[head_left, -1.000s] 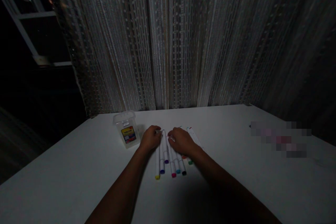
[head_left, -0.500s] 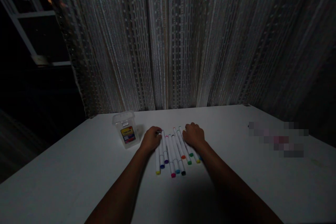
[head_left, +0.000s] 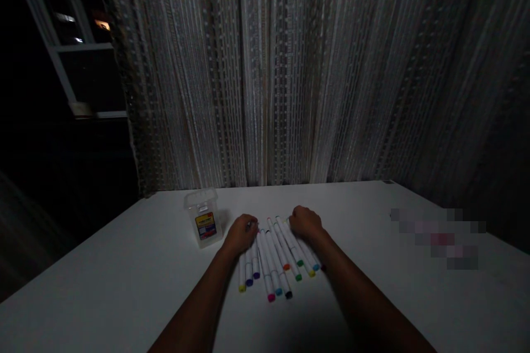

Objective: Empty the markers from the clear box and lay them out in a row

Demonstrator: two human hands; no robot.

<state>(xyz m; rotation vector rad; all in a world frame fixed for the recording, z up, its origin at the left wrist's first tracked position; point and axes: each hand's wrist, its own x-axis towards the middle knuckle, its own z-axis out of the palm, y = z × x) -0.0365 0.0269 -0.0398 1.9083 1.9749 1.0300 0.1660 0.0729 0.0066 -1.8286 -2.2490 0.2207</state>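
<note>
On the white table (head_left: 120, 265), roughly mid-view: loose fan of white-barrelled markers (head_left: 271, 256), coloured ends toward the wearer, one hand at each side. From my remote feed, the left hand (head_left: 241, 233) sits over the far ends of the leftmost ones; yellow, blue and purple ends poke out below it. Thumb and fingers curled close to each other; can't tell if they pinch a marker or only rest. Right hand (head_left: 305, 222) is at the far end of the right side, fingers bunched together, tips hidden, so I can't call a grip there either.

Change: a second ago I had the right hand over the middle of the row; now it's out at the right edge. Orange, green and yellow ends on that side are in plain view, light blue and dark red ones showing by the wrist. Left hand about the same place on the row. For the work in hand, I read that as a more open row, single barrels easier to tell apart.

Clear labelled box (head_left: 206, 225) stands left of the left hand, apart from it. Curtain (head_left: 281, 94) behind. Light's dim.
</note>
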